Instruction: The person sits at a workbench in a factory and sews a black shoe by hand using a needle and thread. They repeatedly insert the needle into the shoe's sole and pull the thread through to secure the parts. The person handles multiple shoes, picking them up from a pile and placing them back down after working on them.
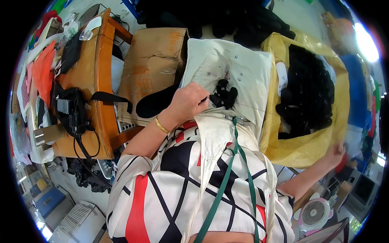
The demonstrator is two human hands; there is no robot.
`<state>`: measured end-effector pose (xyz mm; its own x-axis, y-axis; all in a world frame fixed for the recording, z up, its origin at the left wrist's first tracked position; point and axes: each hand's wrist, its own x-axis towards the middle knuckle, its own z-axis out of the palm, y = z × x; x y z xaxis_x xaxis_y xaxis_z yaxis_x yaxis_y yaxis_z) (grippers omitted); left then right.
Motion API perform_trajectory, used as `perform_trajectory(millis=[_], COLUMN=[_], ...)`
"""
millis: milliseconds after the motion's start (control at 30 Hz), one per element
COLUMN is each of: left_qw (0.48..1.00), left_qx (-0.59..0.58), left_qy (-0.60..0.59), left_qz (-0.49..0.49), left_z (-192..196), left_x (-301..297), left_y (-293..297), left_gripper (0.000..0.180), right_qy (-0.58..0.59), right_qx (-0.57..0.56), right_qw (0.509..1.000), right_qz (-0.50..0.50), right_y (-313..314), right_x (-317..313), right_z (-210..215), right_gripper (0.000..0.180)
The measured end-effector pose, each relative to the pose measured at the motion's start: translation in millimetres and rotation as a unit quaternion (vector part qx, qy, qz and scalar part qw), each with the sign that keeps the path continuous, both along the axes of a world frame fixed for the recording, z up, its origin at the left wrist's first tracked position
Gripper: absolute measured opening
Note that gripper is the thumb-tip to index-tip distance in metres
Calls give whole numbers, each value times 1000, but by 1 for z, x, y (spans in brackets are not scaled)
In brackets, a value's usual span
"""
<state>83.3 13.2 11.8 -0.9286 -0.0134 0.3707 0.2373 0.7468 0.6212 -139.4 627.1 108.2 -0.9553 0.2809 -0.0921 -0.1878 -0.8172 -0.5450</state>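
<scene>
left hand (188,99): fingers curled together, clamped on a small dark piece (205,99) at the fingertips, too small to identify; gold-coloured bracelet (161,126) at the wrist. position: over the left edge of a pale off-white cloth with small dark specks (247,60).

cluster of small black fabric pieces (223,95): on the pale cloth, just beside the left fingertips, between the left and right edges, well apart from the far edge.

right hand (335,154): stretched outward past the near right corner of a yellow woven sack (275,146); blurred, cannot tell whether the fingers are together or apart. a red object (342,163), kind unclear, just beside it.

yellow sack: just beside the cloth's right edge, mouth open, filled with a heap of black fabric articles (306,97); white oblong tag (281,77) at its left rim.

brown cardboard box (152,56): beside the cloth's left edge; flat black rounded piece (156,103) over its near right corner, partly behind the left forearm.

orange-brown wooden table (90,65): black pouch (73,107) on top; black strap (111,97) reaching past the right edge; silver metal cylinder (48,135) at the near left corner.
</scene>
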Motion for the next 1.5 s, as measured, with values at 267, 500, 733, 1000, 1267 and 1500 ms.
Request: perform_trajectory(millis=[267,500,733,1000,1267,1500], left_qw=[982,911,895,843,832,911], left_qx=[170,379,408,-322,-315,256], left_qy=[-47,-151,-173,-424,-445,-134], left_qz=[73,53,44,72,98,296], left_z=[-18,-12,-15,-116,-90,-18], left_x=[-9,2,28,90,60,5], left_y=[22,19,-23,-84,-113,-117], left_gripper=[15,17,15,14,18,48], right_qy=[24,294,19,-23,-27,-12], right_qx=[386,689,438,436,424,364], right_qw=[921,528,650,714,748,817], right_qz=[42,400,621,546,510,447], right_y=[-200,-421,-448,-449,-433,-433], right_x=[38,119,112,103,100,104], right_z=[-61,-68,-105,-101,-98,-89], right_gripper=[12,10,17,17,20,22])
